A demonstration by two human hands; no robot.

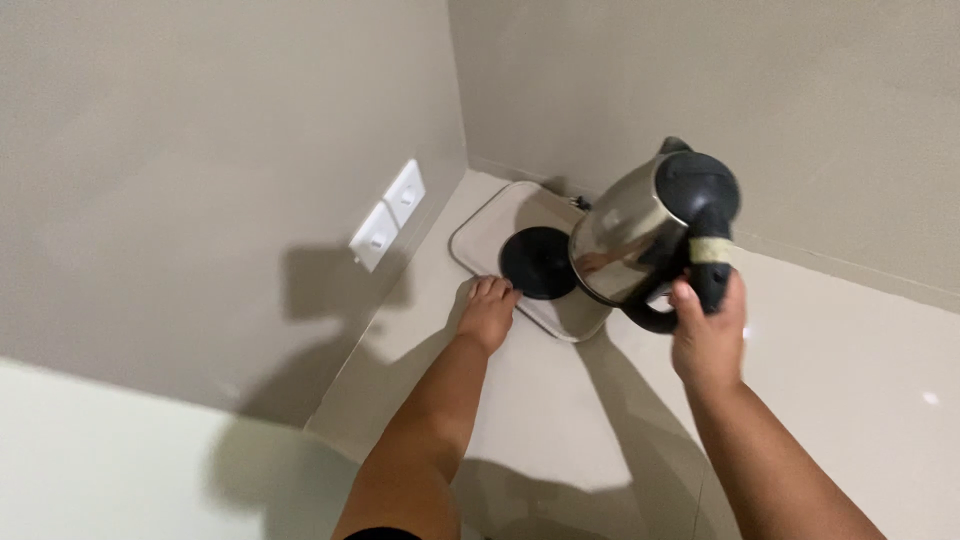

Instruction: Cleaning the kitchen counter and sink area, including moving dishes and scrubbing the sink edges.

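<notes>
Two bare forearms reach down from the bottom of the view toward the corner of the room, where two beige walls meet a pale glossy floor. On the person's left, the left hand rests palm down on the floor at the near edge of a flat, rounded-corner tray lying in the corner; its fingers lie close together and just touch the rim of the round black kettle base sitting on that tray. They hold nothing.

On the other side, the right hand is closed around the black handle of a stainless steel electric kettle, fingers wrapped tight below a pale band of tape on the handle. That kettle hangs in the air, tilted, with its black lid up and to the right and its bottom edge just above and to the right of the base, not seated on it. A hand's reflection shows in the polished metal.

A white double wall switch plate sits low on the left wall, near the tray. Dark shadows of the arms and kettle fall across the wall and floor.
</notes>
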